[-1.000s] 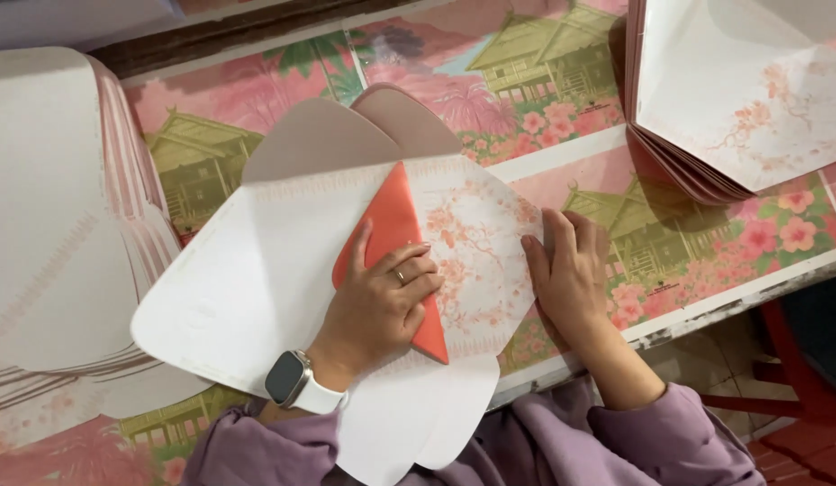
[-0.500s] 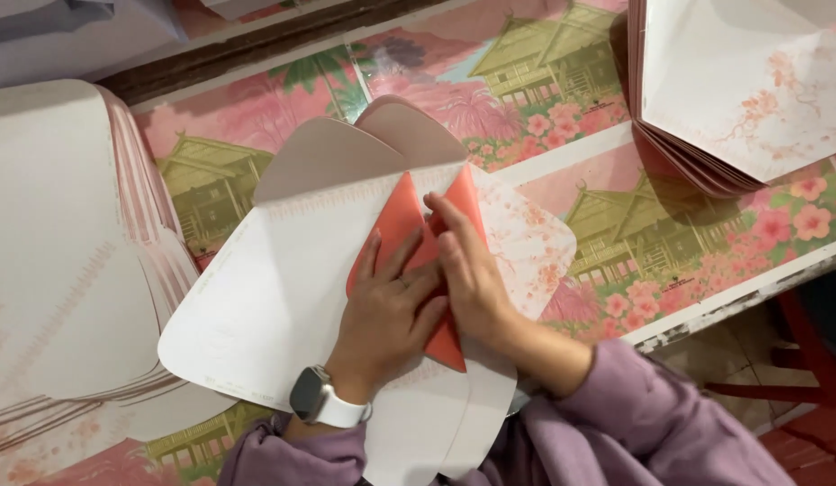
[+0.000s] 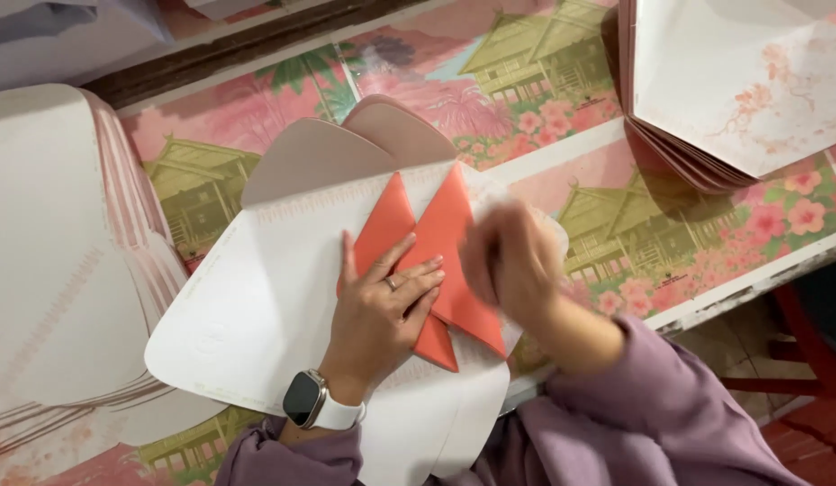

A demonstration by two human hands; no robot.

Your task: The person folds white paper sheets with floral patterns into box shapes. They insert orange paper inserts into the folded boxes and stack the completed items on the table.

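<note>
From the head view I see a flat white card cutout [image 3: 247,306] on the flowery pink table [image 3: 526,81]. Two orange flaps [image 3: 436,243] are folded over its middle. My left hand [image 3: 382,310] presses them flat, fingers spread. My right hand [image 3: 512,261] is blurry; I can't tell its grip. White card stacks [image 3: 751,81] sit far right.

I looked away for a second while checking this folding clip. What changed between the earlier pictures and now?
The right hand left the table edge and folded the right flap over, so two orange flaps now meet on the white card sheet. The left hand stayed flat on the left flap. The stacks did not move.
</note>
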